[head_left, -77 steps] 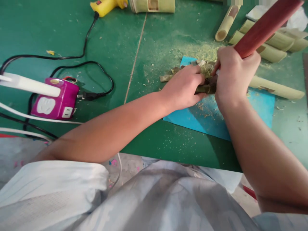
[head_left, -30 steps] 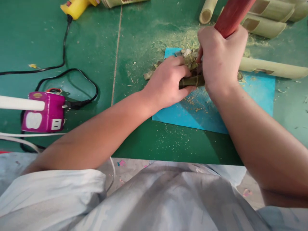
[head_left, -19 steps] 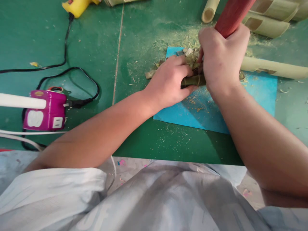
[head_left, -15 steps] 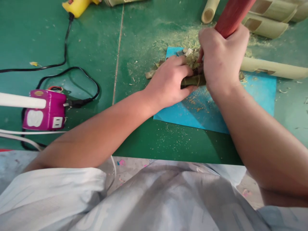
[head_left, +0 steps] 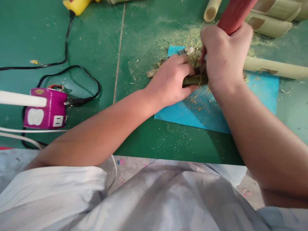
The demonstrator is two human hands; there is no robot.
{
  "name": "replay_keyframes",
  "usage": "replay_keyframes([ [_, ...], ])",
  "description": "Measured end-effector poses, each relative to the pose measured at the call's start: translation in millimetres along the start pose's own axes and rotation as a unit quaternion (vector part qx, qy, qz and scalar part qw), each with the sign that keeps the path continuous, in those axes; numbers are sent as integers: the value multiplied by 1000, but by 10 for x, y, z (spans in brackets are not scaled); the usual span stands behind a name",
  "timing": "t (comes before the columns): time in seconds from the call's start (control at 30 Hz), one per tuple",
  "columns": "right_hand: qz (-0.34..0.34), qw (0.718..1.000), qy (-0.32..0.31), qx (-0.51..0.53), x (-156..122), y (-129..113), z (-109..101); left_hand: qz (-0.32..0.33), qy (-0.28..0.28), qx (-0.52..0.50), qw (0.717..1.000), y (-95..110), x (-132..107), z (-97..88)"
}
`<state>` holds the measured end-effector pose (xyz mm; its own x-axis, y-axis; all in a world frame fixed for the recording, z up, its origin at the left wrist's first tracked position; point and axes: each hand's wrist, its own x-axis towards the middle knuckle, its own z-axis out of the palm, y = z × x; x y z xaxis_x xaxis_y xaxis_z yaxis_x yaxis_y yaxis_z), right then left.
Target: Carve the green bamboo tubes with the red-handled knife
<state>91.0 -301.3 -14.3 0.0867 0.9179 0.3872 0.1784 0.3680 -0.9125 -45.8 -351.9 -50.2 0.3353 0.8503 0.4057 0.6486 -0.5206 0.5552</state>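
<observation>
My left hand (head_left: 172,78) is closed round a short, dark green-brown bamboo piece (head_left: 195,80), thumb below and fingers above. Wrapped in my right hand (head_left: 225,54) is a tool's thick red handle (head_left: 237,14), which slants up and away to the right. That fist sits at the right end of the bamboo piece; the tool's working end is hidden behind it. Both hands are over a blue sheet (head_left: 262,91). Chips and scraps (head_left: 192,57) lie heaped just beyond my left fingers. A pale bamboo length with a cut opening (head_left: 286,71) extends right from behind my right wrist.
Cut bamboo tubes (head_left: 271,27) lie at the far right, near a narrow open-ended tube (head_left: 211,11). To the left are a purple power socket (head_left: 48,109), a black cord (head_left: 66,48) and a yellow tool (head_left: 78,7). Sawdust covers parts of the green table (head_left: 137,134).
The view has shifted slightly, so most things appear a little further right. Both hands keep their holds, and the red handle stays at nearly the same slant.
</observation>
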Motion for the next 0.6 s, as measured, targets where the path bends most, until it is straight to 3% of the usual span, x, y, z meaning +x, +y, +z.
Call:
replay_keyframes([
  [0.4,-7,999,-16,-36,-25,-57,0,11,-3,25,1000,21,19,-15],
  [0.6,-78,993,13,-91,-139,-137,29,1,-3,12,1000,108,31,-18],
])
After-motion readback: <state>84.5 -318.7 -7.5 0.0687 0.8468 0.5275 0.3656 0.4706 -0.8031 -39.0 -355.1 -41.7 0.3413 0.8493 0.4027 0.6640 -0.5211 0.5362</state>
